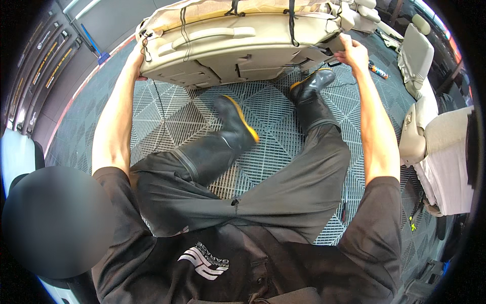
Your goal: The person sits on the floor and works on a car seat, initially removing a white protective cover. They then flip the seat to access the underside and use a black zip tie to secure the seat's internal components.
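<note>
Crosswise, just beyond the black rubber boots (223, 144), a beige car-seat section (212, 57) was straight ahead of the person, its long axis running left to right. The left hand (136, 61) gripped its left end, the right hand (353, 52) its right end, neither clearly nearer. Farther right, a colourful bottle (378, 72) lay on the grated floor (177, 109), its contents hidden.
</note>
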`<control>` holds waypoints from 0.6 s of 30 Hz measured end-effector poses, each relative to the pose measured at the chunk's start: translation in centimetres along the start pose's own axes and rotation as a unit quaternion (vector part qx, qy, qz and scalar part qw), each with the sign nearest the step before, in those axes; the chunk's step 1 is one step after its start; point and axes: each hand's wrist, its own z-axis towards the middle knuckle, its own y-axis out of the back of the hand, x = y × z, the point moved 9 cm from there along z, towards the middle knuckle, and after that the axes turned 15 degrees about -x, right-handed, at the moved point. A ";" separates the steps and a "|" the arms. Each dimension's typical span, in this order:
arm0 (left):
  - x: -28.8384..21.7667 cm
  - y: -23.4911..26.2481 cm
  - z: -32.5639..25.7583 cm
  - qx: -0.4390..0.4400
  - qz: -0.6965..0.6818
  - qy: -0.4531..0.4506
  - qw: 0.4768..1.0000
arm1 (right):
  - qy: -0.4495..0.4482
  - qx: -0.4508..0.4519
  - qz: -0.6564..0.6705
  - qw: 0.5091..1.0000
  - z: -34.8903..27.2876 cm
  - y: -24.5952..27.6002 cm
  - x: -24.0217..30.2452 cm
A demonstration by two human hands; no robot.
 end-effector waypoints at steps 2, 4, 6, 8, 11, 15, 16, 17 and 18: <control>0.1 3.4 2.4 -0.077 0.018 -0.061 0.995 | 0.011 -0.009 -0.030 0.999 0.2 -1.8 0.2; 0.2 3.2 3.8 -0.086 0.024 -0.052 0.995 | 0.010 -0.014 -0.029 0.999 0.0 -1.5 0.1; 0.9 2.4 3.6 -0.082 0.031 0.037 0.995 | 0.001 -0.011 -0.025 1.000 0.1 -1.5 0.0; -0.7 1.3 3.2 -0.070 0.042 0.017 0.997 | -0.011 -0.019 0.009 1.000 0.8 -1.3 0.2; -1.8 1.0 1.7 -0.070 0.057 -0.002 0.996 | -0.029 -0.008 0.043 0.999 1.2 -1.6 -0.1; -2.7 1.4 1.0 -0.054 0.074 -0.007 0.996 | -0.030 0.002 0.095 0.995 0.8 -1.9 -0.4; -2.7 1.6 1.0 -0.045 0.077 -0.012 0.996 | -0.031 0.007 0.103 0.994 0.7 -2.1 -0.5; -2.8 1.7 1.3 -0.036 0.082 -0.018 0.996 | -0.027 -0.003 0.100 0.995 0.5 -2.2 -0.6; -2.7 1.7 1.5 -0.026 0.086 -0.024 0.996 | -0.022 -0.013 0.096 0.995 0.4 -2.2 -0.7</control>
